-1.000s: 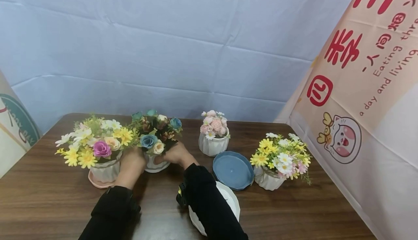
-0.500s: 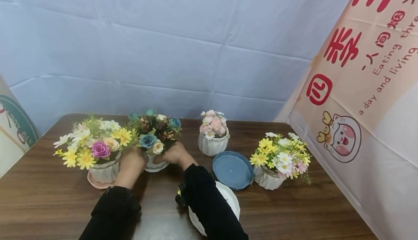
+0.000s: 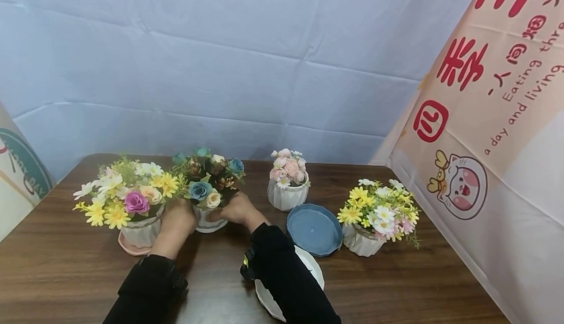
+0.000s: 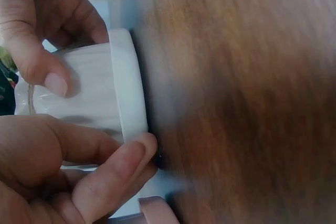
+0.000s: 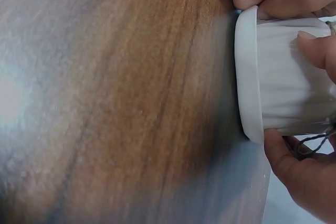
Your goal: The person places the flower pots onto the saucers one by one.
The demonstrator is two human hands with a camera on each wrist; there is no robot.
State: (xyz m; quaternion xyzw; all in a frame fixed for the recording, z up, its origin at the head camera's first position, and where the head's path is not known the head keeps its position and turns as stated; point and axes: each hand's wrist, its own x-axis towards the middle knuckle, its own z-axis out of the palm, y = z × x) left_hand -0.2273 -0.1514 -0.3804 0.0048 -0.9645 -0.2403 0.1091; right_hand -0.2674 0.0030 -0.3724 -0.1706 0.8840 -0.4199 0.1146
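Observation:
A white ribbed flowerpot (image 5: 294, 77) with blue and cream artificial flowers (image 3: 207, 179) stands on a white saucer (image 4: 128, 85) at the left-middle of the table. My right hand (image 3: 238, 209) grips the pot, its thumb on the near wall and a finger by the saucer rim. On the other side, my left hand (image 3: 178, 219) has curled fingers at the saucer's rim, against the pot's base. Just left of it sits a second white pot (image 3: 143, 233) on a pink saucer (image 3: 128, 248), holding yellow, white and purple flowers (image 3: 128, 192). Foliage partly covers both hands in the head view.
A pot of pink flowers (image 3: 288, 194) stands at the back. A blue saucer (image 3: 314, 229) lies before it, and a pot with yellow and white flowers (image 3: 363, 243) is to its right. My right sleeve (image 3: 282, 265) passes over another white saucer (image 3: 315, 270).
Both hands stay at the same pot and saucer. My right forearm has shifted slightly right and the left forearm slightly left; the pots keep their places.

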